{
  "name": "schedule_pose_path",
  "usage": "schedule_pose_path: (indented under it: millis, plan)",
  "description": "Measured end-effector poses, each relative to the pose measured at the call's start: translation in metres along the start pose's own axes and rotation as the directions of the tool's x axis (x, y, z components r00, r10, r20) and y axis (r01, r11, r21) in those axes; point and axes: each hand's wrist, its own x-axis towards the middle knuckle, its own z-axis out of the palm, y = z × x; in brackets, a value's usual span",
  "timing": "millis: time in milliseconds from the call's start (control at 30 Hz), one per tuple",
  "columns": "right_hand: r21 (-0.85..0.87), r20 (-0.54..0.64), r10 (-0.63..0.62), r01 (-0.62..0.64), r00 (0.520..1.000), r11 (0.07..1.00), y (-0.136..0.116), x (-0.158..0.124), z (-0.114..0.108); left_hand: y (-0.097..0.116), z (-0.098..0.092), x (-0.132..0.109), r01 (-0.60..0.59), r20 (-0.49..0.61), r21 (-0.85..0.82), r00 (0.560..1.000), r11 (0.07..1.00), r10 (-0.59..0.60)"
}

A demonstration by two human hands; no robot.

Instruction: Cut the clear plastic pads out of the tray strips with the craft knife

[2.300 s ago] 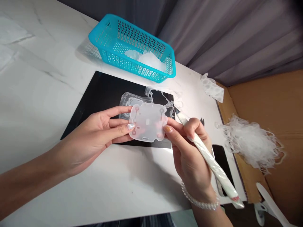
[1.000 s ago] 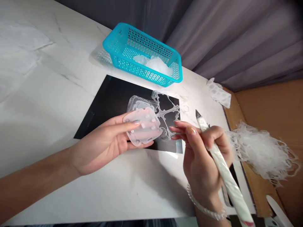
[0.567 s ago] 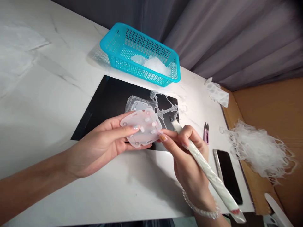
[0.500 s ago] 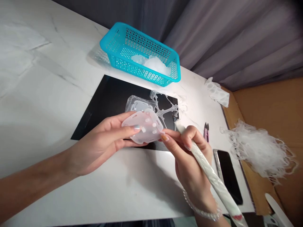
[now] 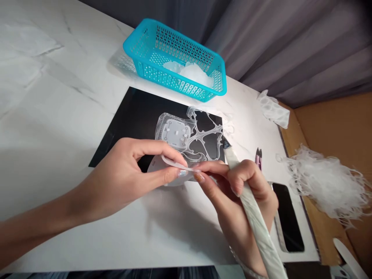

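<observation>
My left hand (image 5: 124, 178) is closed, pinching a thin translucent silicone-like pad (image 5: 174, 181) between thumb and fingers. Seen partly edge-on, the pad is bent. At its right edge, the thumb and index finger of my right hand (image 5: 244, 197) pinch it as well. A long white-wrapped stick tool (image 5: 260, 224) with a dark tip lies across that same hand, held by the other fingers; its kind is unclear. Beyond the fingers, a pale rounded-square piece (image 5: 176, 133) in clear film and a web of translucent offcuts (image 5: 200, 134) rest on a black mat (image 5: 116, 128).
A blue perforated basket (image 5: 174, 83) with translucent pieces stands at the back. On the right are pink-handled snips (image 5: 258, 159), a phone (image 5: 289, 217), a white strip (image 5: 273, 110) and a heap of stringy scraps (image 5: 328, 182) by a cardboard box (image 5: 337, 116).
The pad has turned from facing me to nearly edge-on, bent between both hands. My left thumb and fingers have shifted to its right side. The view has moved slightly.
</observation>
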Motion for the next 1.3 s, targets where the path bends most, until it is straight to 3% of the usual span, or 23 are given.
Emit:
schedule_pose_path:
  millis: [300, 567, 867, 1067, 1300]
  plan:
    - [0.265, -0.004, 0.136, -0.13, 0.991, 0.955, 0.001, 0.001, 0.0, 0.005, 0.003, 0.001, 0.138, 0.151, -0.319, 0.984, 0.938, -0.093]
    - [0.311, -0.008, 0.15, -0.14, 0.989, 0.94, 0.002, 0.002, -0.001, -0.004, 0.005, 0.004, 0.218, 0.287, -0.515, 0.955, 0.829, -0.074]
    - [0.32, 0.0, 0.145, -0.138, 0.989, 0.937, 0.003, 0.003, -0.001, -0.002, 0.008, 0.003, 0.291, 0.337, -0.61, 0.937, 0.737, -0.09]
    - [0.297, 0.042, 0.166, -0.171, 0.985, 0.939, 0.007, 0.004, -0.002, -0.005, 0.008, 0.004, 0.312, 0.319, -0.609, 0.938, 0.729, -0.135]
    - [0.215, 0.162, 0.271, -0.302, 0.949, 0.929, 0.029, 0.014, -0.008, -0.013, 0.003, 0.017, 0.326, 0.117, -0.622, 0.938, 0.712, -0.327]
